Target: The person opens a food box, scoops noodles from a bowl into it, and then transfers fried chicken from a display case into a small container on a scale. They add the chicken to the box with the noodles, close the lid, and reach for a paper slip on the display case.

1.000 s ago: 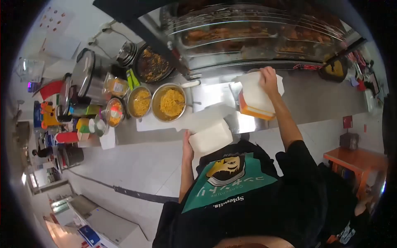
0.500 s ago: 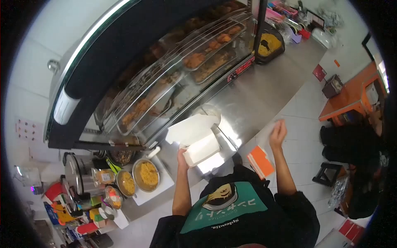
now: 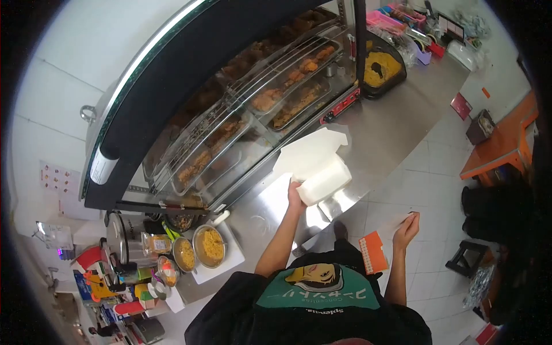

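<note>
Two hands in play here, and the head view has both! The left hand (image 3: 295, 196) is closed around the near corner of the white box (image 3: 326, 183), fingers bent snugly, thumb side against the wall. And where's that box? In front of the cabinet (image 3: 190, 80), over the counter (image 3: 397, 135); whether it touches the steel, I can't tell. Its flap (image 3: 315, 150) is folded wide open toward the cabinet, and I spot no food inside.

Over to the right hand (image 3: 407, 227), well out from the cabinet and apart from the box: fingers curled in, nearly a loose fist, and whether anything's pinched there, I can't tell. Just beside it, an orange thing (image 3: 374, 253), its support hidden.

Off the cabinet's left end, the bowls (image 3: 210, 265) with yellow food; off its right end, a pan (image 3: 395, 84) with more.

The step in hand, as I judge it: holding the box open, one-handed. Any next move with it calls for a firm left grip, a level base and that flap clear of the cabinet.
</note>
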The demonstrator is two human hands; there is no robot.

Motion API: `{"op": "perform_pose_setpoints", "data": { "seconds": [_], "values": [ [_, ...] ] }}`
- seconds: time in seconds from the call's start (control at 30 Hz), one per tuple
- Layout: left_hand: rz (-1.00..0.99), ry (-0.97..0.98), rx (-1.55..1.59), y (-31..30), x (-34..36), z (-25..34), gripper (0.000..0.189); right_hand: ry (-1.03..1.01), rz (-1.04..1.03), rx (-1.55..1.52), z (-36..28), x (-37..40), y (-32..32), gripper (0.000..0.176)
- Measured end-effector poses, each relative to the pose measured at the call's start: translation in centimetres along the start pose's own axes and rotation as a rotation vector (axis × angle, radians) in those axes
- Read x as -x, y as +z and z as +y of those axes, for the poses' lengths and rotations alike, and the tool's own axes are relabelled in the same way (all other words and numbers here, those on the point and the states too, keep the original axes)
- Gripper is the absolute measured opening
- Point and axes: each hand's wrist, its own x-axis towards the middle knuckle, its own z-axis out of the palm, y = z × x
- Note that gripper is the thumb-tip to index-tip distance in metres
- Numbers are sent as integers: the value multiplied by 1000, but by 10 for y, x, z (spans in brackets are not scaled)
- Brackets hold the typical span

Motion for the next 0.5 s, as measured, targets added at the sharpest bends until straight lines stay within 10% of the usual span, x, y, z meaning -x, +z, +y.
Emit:
{"op": "perform_pose_setpoints", "data": {
  "seconds": [0.2, 0.5],
  "values": [
    [361, 402, -384, -64, 78, 36, 56, -176, -187, 22, -26, -16, 44, 20],
    [604, 435, -701, -187, 284, 49, 25, -840, -601, 57, -126, -12, 264, 11]
  ]
}}
